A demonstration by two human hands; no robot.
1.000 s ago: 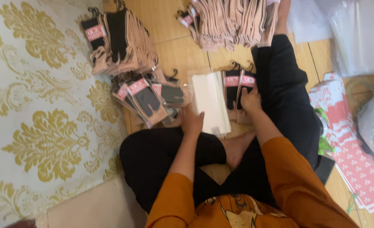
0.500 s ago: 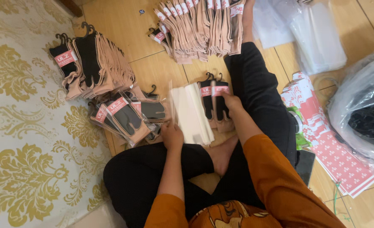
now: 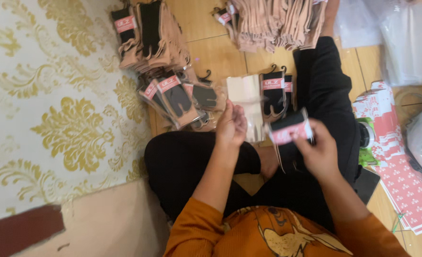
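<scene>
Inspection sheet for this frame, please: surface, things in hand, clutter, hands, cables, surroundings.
Surface: wooden floor; the person sits on it cross-legged.
Things in hand: black sock pair with a pink label, lifted off the floor; stack of clear bags lying in front.
Clutter: packed socks fanned out at left; hung beige bundles at top; red patterned card sheets at right.
Hands: left hand pinches a bag's edge; right hand grips the sock pair.
Cables: nothing seen.
Surroundings: gold-patterned cloth at left; plastic sacks at top right.
</scene>
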